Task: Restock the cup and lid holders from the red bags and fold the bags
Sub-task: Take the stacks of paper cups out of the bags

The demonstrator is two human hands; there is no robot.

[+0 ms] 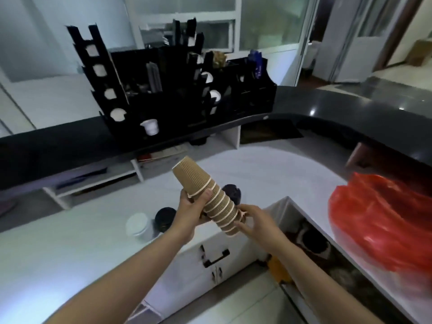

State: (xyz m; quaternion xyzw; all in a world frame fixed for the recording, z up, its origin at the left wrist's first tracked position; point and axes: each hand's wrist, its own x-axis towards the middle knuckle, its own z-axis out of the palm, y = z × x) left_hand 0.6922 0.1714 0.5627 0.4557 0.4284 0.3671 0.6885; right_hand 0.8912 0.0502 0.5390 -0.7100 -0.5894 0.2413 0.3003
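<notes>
Bare white tabletop [268, 169] lies open ahead. The black holder [177, 94] blocks the far side. The red bag [383, 220] crowds the right.

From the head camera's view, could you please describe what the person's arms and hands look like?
Both forearms are bare, with no sleeves in view. The left hand and right hand wear no gloves, and no rings, watch or bracelets are visible.

The cup stack [211, 199] sits tilted between my left hand [190, 206] and right hand [253, 219], above the counter [70, 249]. The holder rack [177, 90] stands behind; the bag [383, 220] lies right.
</notes>
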